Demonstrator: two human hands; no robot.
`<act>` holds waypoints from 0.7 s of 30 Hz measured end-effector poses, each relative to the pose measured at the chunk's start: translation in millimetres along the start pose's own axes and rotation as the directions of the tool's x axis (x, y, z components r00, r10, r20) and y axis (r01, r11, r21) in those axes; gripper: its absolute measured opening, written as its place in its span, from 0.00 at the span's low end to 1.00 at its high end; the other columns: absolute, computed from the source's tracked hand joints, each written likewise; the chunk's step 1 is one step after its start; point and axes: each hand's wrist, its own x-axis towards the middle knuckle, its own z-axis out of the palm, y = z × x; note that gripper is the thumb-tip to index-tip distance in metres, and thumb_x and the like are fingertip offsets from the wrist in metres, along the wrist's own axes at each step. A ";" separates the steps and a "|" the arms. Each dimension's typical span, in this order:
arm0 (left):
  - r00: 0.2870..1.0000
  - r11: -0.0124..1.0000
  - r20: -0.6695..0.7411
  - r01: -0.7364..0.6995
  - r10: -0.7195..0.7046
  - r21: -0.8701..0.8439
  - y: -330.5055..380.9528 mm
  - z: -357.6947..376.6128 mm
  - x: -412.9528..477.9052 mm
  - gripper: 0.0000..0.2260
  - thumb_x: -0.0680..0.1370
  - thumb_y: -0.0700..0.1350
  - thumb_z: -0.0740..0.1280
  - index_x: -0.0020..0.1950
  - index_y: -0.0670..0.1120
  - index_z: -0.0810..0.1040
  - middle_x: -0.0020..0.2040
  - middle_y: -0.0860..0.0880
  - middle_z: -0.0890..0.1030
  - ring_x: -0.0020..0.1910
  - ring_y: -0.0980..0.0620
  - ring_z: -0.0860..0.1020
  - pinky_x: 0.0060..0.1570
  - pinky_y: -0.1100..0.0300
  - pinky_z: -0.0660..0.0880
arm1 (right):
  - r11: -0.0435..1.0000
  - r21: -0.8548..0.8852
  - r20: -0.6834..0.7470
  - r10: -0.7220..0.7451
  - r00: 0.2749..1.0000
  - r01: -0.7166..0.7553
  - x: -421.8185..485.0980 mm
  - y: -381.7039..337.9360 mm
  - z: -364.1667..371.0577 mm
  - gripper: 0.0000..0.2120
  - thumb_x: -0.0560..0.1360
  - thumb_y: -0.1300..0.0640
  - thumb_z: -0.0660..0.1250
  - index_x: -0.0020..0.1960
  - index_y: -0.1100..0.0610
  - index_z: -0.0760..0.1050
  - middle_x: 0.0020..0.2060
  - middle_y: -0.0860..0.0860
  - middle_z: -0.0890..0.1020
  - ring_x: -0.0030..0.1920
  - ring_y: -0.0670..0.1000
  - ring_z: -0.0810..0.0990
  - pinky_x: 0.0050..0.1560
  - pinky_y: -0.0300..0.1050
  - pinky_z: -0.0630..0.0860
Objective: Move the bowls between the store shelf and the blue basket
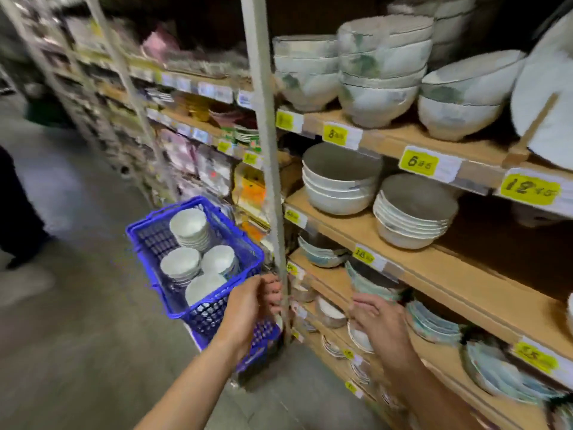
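The blue basket (148, 240) sits on the floor left of the store shelf (434, 268) and holds several stacks of small white bowls (189, 225). My left hand (248, 302) hovers over the basket's near right corner, next to the metal post. Its fingers are loosely curled and hold nothing. My right hand (375, 321) reaches toward a low shelf, fingers relaxed and empty, just above a small white bowl (359, 338). Another small bowl (330, 313) stands to its left on that shelf.
A grey metal post (266, 150) rises between the basket and the shelf. Larger bowl stacks (338, 184) and plates fill the upper wooden shelves, which carry yellow price tags. A person's dark leg (15, 212) stands at the far left on the grey floor.
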 end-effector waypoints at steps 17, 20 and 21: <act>0.899 0.995 -0.429 0.098 -0.088 0.000 42.4 -241.6 97.9 0.10 0.79 0.39 0.58 0.48 0.41 0.80 0.38 0.47 0.82 0.36 0.49 0.78 0.38 0.57 0.76 | 0.976 -0.166 0.440 0.201 0.875 -0.141 117.6 6.7 283.5 0.06 0.75 0.66 0.68 0.49 0.58 0.77 0.35 0.52 0.80 0.36 0.46 0.80 0.38 0.36 0.77; 0.897 0.990 -0.433 0.128 -0.091 0.058 54.8 -254.9 138.3 0.11 0.78 0.39 0.59 0.44 0.43 0.81 0.36 0.49 0.82 0.34 0.51 0.78 0.38 0.57 0.75 | 0.968 -0.183 0.470 0.240 0.849 -0.173 153.3 10.2 323.6 0.05 0.75 0.66 0.67 0.50 0.59 0.77 0.36 0.53 0.79 0.36 0.48 0.78 0.39 0.39 0.76; 0.895 0.986 -0.437 0.145 -0.095 0.083 59.1 -258.6 151.9 0.11 0.78 0.39 0.60 0.42 0.43 0.81 0.36 0.49 0.82 0.34 0.51 0.78 0.38 0.58 0.74 | 0.964 -0.190 0.473 0.257 0.843 -0.187 165.0 12.0 336.4 0.05 0.75 0.66 0.68 0.49 0.59 0.76 0.36 0.53 0.79 0.36 0.48 0.78 0.40 0.40 0.75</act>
